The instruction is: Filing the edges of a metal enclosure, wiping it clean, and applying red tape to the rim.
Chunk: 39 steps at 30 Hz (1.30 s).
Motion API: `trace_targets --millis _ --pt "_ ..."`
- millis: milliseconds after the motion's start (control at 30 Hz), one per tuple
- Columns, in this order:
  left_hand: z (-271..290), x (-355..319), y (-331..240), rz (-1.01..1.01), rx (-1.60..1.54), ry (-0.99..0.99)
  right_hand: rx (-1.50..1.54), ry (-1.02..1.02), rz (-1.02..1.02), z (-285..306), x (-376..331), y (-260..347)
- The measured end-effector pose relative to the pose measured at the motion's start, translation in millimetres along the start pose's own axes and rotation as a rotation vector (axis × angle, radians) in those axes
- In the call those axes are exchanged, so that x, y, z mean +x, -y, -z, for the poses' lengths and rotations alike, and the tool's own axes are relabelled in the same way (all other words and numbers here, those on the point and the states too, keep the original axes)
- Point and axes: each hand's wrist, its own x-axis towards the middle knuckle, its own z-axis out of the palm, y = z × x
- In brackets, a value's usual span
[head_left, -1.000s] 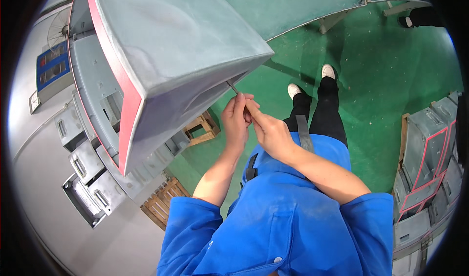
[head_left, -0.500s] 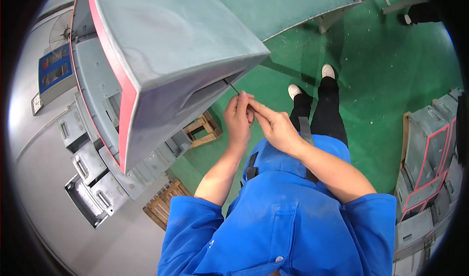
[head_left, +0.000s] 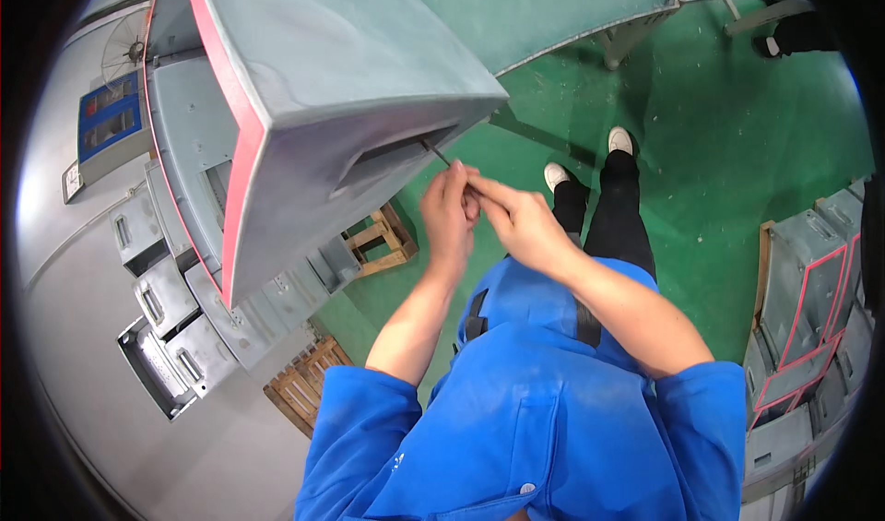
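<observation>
A large grey metal housing with a pink-red taped edge stands at the upper left. Its side facing me has a long recessed slot. A thin dark metal rod runs from my fingers to the slot's right end; its tip is hard to make out there. My left hand is closed around the rod's near end, thumb lying along it. Against the left fingers, my right hand is closed too, index finger stretched to the same end. What lies between the fingers is hidden.
Wooden pallets and several grey metal boxes lie to the left. More grey housings with red tape are stacked at the right. Another grey panel spans the top. At the upper right, a person's leg shows.
Both hands have moved slightly upward in the picture, still together on the rod. The housing's slotted side shows a little more openly. My grip looks the same.
</observation>
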Motion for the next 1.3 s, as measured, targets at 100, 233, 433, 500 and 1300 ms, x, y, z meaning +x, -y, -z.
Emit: trace_targets --millis 100,233,433,500,1300 --pt "2 -2 4 0.074 -0.026 -0.01 -0.056 -0.008 -0.014 -6 -2 -10" --pt "16 0 20 0.125 0.02 0.024 -0.116 0.05 -0.123 -9 -2 -11" --pt "7 -20 17 0.067 -0.011 0.133 -0.018 0.031 -0.049 4 -21 1" --pt "4 -19 10 0.031 -0.033 0.109 -0.022 0.002 -0.026 1 -14 3" --pt "19 -20 -38 -1.074 1.084 0.254 -0.39 0.291 -0.037 29 -1 59"
